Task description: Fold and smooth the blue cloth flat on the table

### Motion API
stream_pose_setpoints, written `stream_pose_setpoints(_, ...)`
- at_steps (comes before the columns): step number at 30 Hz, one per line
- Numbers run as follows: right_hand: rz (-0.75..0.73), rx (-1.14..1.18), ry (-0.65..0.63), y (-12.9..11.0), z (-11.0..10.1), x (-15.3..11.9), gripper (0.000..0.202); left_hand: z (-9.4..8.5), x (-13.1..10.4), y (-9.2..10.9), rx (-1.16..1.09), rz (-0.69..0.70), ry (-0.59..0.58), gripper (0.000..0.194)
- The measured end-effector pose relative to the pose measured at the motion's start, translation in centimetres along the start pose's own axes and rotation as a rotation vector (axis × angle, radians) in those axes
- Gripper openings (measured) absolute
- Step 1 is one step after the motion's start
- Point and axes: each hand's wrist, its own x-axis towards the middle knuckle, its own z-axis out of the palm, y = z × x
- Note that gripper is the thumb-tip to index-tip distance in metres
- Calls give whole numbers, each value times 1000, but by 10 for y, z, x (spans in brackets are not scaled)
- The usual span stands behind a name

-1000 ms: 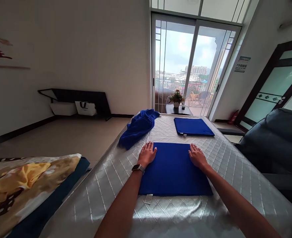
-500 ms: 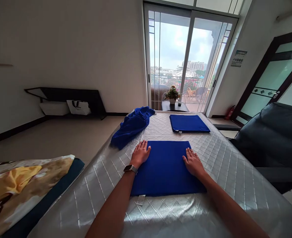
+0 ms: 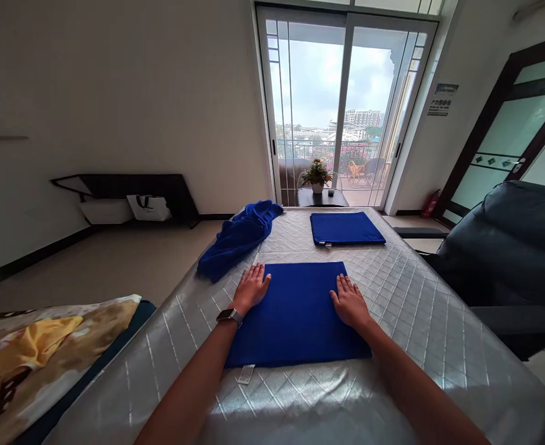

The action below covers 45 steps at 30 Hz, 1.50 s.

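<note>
A blue cloth (image 3: 295, 321), folded into a flat rectangle, lies on the silver quilted mattress (image 3: 416, 321). My left hand (image 3: 251, 288) rests flat on its left edge, fingers stretched out, a watch on the wrist. On its right edge my right hand (image 3: 350, 301) lies flat as well, palm down with the fingers extended. A white tag (image 3: 245, 374) sticks out from the near left edge of the cloth. Farther off, a second folded blue cloth (image 3: 346, 228) lies flat, and a crumpled blue cloth (image 3: 242, 238) sits by the mattress's far left edge.
A dark armchair (image 3: 508, 247) stands to the right of the mattress. Patterned bedding (image 3: 91, 327) with a yellow cloth (image 3: 36, 343) is at the lower left. Beyond the far edge, a potted plant (image 3: 317, 176) stands on a small table (image 3: 307, 198) before sliding glass doors.
The view has shifted slightly, so everything on the mattress appears a little farther left. Both hands stay flat on the folded cloth's side edges; the cloth looks the same.
</note>
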Motion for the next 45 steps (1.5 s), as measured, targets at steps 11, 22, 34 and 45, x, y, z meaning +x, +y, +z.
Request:
stream_pose_setpoints(11, -7, 13, 29, 0, 1, -1, 69, -7, -29, 124, -57, 305, 20, 67)
stream_pose_setpoints(22, -16, 1, 40, 1, 3, 0, 68, 12, -64, 146, -138, 365, -13, 67)
stream_pose_setpoints(34, 1, -29, 28, 2, 6, 0, 68, -3, -97, 1, -59, 60, -20, 81)
stream_pose_setpoints(45, -2, -65, 53, 0, 8, -2, 68, 1, -97, 2, -80, 61, 17, 82)
